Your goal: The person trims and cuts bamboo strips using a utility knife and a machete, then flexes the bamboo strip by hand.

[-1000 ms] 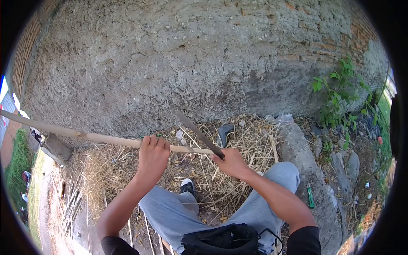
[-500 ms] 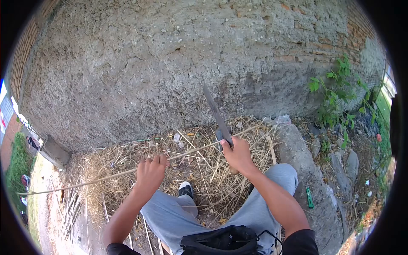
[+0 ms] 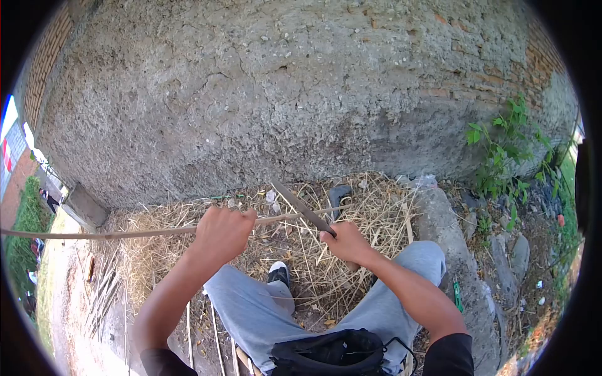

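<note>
My left hand (image 3: 222,232) is closed around a long, thin wooden stick (image 3: 138,234) that runs across the view from the left edge. In my right hand (image 3: 347,242) is the handle of a machete (image 3: 300,203), its dark blade pointing up and to the left. The blade crosses the stick just right of my left hand; whether it touches the stick I cannot tell. Below them lie pale shavings and split strips (image 3: 326,288). A dark grey object (image 3: 339,194) stands beyond my right hand, partly hidden.
A rough plastered wall (image 3: 251,106) rises in front. To the right are a concrete kerb (image 3: 448,232), a leafy plant (image 3: 505,150) and a green-handled item (image 3: 457,296). Long strips (image 3: 106,297) lie on the ground at left. A person (image 3: 48,199) stands far off.
The machete blade has tilted down to the left onto the line of the stick. My left hand has risen slightly, and the stick now reaches the left edge, lying flatter.
</note>
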Action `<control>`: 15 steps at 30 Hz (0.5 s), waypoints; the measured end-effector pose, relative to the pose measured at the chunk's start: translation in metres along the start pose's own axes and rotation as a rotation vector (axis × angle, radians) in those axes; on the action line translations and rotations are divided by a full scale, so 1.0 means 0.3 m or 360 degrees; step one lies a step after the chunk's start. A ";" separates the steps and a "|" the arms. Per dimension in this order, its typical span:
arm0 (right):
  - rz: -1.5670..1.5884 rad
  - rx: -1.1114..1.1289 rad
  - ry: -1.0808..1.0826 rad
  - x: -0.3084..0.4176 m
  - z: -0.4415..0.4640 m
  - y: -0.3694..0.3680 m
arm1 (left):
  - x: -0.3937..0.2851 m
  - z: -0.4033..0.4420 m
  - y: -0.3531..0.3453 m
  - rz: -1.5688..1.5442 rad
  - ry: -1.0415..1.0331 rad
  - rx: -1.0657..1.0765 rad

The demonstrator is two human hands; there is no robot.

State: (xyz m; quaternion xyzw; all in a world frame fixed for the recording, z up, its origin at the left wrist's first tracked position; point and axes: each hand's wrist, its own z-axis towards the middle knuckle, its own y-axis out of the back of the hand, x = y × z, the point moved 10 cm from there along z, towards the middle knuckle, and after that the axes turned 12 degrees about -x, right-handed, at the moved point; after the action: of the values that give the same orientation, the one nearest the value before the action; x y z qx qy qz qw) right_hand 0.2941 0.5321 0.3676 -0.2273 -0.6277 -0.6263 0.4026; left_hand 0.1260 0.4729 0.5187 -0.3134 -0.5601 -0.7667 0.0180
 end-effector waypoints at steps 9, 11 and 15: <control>0.0353 -0.0239 -0.0041 -0.016 0.054 0.010 | -0.095 0.321 -0.174 0.0093 -0.0329 0.0266; 0.0301 -0.0197 -0.0031 -0.047 0.112 -0.013 | -0.133 0.387 -0.173 0.0050 -0.0322 0.0263; 0.0511 -0.0440 -0.0034 -0.047 0.174 0.026 | -0.226 0.492 -0.140 -0.0003 -0.0396 0.0261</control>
State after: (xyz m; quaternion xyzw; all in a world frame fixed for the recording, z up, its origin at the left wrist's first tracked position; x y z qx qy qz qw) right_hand 0.2968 0.5866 0.3667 -0.3839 -0.4958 -0.6319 0.4555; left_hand 0.2325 0.5949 0.4752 -0.4030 -0.6189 -0.6737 -0.0267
